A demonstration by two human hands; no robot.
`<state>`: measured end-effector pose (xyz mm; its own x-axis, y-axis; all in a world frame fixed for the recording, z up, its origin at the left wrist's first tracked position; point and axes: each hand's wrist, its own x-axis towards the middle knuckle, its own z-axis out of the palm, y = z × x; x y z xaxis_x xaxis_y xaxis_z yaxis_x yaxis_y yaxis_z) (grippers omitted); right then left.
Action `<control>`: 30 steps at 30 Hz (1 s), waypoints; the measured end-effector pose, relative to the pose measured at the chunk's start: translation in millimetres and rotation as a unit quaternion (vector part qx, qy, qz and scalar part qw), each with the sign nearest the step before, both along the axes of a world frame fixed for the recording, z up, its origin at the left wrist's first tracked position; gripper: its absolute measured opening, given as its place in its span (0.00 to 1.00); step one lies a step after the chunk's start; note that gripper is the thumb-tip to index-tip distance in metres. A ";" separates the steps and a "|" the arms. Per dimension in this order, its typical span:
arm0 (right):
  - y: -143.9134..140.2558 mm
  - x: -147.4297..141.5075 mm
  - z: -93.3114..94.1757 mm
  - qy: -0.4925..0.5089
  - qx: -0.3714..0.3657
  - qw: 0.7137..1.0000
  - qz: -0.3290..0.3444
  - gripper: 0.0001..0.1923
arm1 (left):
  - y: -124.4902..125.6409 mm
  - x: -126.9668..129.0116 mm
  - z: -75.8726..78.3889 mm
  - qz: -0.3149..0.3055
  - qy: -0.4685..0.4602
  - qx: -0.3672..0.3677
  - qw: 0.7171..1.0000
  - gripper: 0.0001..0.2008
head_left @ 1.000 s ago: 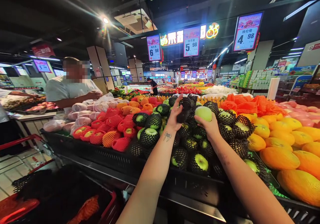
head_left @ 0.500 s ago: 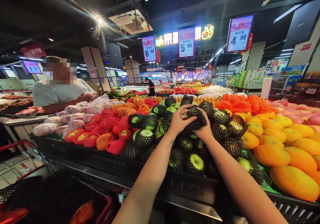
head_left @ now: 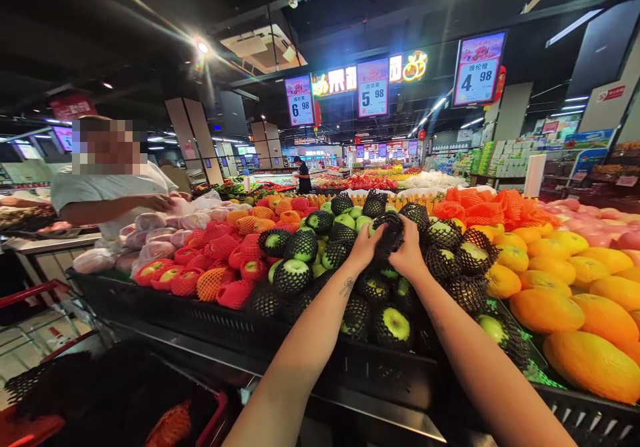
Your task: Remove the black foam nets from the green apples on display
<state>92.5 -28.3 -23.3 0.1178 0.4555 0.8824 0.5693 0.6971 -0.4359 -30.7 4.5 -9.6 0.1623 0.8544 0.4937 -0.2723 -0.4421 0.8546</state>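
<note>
My left hand [head_left: 365,247] and my right hand [head_left: 409,250] grip a dark black foam net [head_left: 389,234] from its two sides, above the middle of the apple pile. Whether an apple sits inside that net is hidden from me. Green apples [head_left: 295,275], many in black net sleeves, lie all around and below my hands. One netted apple [head_left: 393,326] shows its bare green top at the front of the black crate [head_left: 350,360].
Red and orange netted fruit [head_left: 217,254] and wrapped fruit [head_left: 150,234] lie to the left. Oranges [head_left: 547,300] fill the right. At lower left stands a red-rimmed cart [head_left: 217,414] with dark netting [head_left: 100,394]. Another person [head_left: 110,194] works at the far left.
My left hand has come down from over the top of the net to its left side. My right hand has risen along its right side. The person at left has shifted leftward.
</note>
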 end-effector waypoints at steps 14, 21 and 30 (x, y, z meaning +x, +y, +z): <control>-18.7 -3.1 28.8 0.370 -0.166 0.842 0.356 0.30 | -12.3 -4.2 8.4 0.094 -0.070 0.033 0.993 0.29; -16.2 -6.9 28.3 0.422 -0.181 0.823 0.335 0.22 | -12.8 -1.2 7.2 0.002 -0.121 -0.074 0.990 0.26; -7.0 -0.2 21.9 0.452 -0.102 0.853 0.239 0.22 | -18.4 -2.8 3.1 -0.117 -0.074 -0.085 0.987 0.23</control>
<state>92.3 -35.3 -1.4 0.4659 0.7757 0.4258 -0.3930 0.6125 -0.6858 -33.5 -14.0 -6.5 0.3023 0.8745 0.3794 -0.4780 -0.2053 0.8541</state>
